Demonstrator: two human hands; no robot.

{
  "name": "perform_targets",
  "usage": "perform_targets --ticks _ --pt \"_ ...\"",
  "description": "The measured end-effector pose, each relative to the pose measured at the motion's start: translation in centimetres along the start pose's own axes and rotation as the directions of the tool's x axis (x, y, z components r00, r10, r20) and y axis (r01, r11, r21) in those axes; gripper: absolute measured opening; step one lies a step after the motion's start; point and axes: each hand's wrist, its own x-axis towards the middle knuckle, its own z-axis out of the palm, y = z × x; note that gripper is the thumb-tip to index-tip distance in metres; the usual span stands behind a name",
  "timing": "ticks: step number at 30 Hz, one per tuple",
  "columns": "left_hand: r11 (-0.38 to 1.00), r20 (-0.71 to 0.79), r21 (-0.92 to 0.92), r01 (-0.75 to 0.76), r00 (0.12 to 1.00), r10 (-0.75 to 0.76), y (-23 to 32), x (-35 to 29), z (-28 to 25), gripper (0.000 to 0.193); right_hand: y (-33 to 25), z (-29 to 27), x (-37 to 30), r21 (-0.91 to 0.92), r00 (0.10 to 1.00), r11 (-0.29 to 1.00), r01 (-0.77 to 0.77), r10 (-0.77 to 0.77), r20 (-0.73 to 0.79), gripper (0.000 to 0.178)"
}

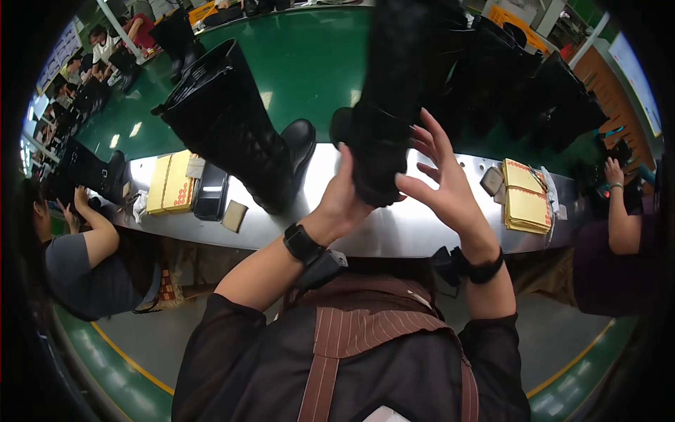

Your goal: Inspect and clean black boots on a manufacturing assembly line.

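Note:
A tall black boot stands in front of me over the metal work surface. My left hand is closed around its lower part, with the thumb up along the left side and the fingers partly hidden beneath. On the boot's right side my right hand is open, its fingers spread and curved close to the leather; whether a fingertip touches it I cannot tell. Another tall black boot leans to the left of the held one, with quilted stitching on its shaft and its toe toward the right.
Left of the boots lie a yellow paper stack, a black case and a tan block. More yellow papers and grey-brown blocks sit at the right. Several black boots stand behind on the green belt. Co-workers flank me.

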Motion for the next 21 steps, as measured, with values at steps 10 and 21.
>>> perform_targets --ticks 10,21 --pt "-0.333 0.369 0.926 -0.178 0.242 0.897 5.0 -10.3 -9.6 0.061 7.2 7.3 -1.5 -0.149 0.999 0.989 -0.003 -0.002 -0.036 0.066" --pt "0.600 -0.228 0.745 -0.292 0.733 0.640 4.1 -6.7 -10.6 0.035 5.1 8.9 -1.7 -0.216 0.966 0.954 -0.207 0.235 0.111 0.076"
